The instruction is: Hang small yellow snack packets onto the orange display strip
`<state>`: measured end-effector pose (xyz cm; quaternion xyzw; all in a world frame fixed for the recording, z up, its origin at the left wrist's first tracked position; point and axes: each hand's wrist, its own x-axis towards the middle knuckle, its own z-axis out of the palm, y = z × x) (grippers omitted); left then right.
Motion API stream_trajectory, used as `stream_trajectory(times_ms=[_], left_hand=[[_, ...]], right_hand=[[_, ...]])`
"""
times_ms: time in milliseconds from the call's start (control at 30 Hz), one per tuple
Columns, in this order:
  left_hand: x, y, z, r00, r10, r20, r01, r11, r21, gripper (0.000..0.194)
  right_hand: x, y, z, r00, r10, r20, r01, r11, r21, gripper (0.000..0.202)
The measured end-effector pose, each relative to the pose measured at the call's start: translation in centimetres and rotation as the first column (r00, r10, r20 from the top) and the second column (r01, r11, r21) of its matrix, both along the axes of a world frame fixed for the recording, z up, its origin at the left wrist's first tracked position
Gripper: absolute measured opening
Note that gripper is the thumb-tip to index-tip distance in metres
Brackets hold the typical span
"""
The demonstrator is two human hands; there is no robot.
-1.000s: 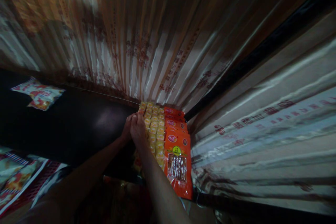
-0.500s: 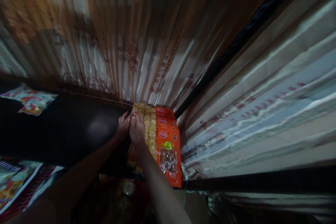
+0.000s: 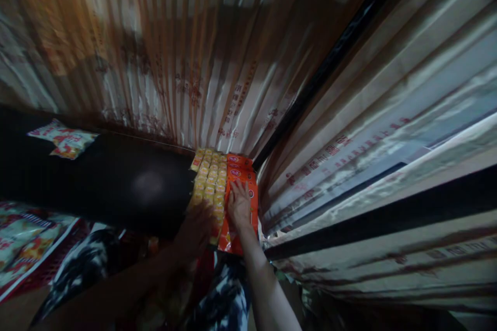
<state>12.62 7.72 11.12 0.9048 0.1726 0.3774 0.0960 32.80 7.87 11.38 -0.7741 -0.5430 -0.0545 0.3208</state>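
Rows of small yellow wrapped packets [image 3: 209, 178] lie on a black shelf, beside overlapping orange snack packets [image 3: 243, 165]. My right hand [image 3: 238, 207] rests on the orange packets with its fingers stretched and slightly apart, and it covers part of their printed fronts. Over the near end of the yellow rows lies my left hand [image 3: 198, 225], dim in shadow. Its fingers look extended toward the packets, and nothing shows in its grasp.
The black shelf [image 3: 116, 181] runs left, with white-and-red snack bags [image 3: 73, 139] on it. Lower left, a red basket [image 3: 50, 253] holds more bags. Pleated printed sheeting [image 3: 202, 62] hangs behind; dark frame bars [image 3: 318, 70] border the corner.
My hands were close together at the left of the yellow packets. Now they are apart: the right has moved onto the orange packets, the left nearer me. The view has shifted slightly.
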Motion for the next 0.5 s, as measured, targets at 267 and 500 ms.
stream_trajectory(times_ms=[267,500], left_hand=[[2.8,-6.0,-1.9,0.939,-0.152,-0.309,0.137,0.988,-0.069,0.048],[4.6,-7.3,-4.0,0.915,-0.170,-0.366,0.132,0.983,-0.125,0.066]], right_hand=[[-1.0,-1.2,1.7,0.995,0.038,0.096,-0.017,0.977,-0.211,0.041],[-0.1,-0.7,0.8,0.994,0.052,0.096,-0.027,0.968,-0.250,0.042]])
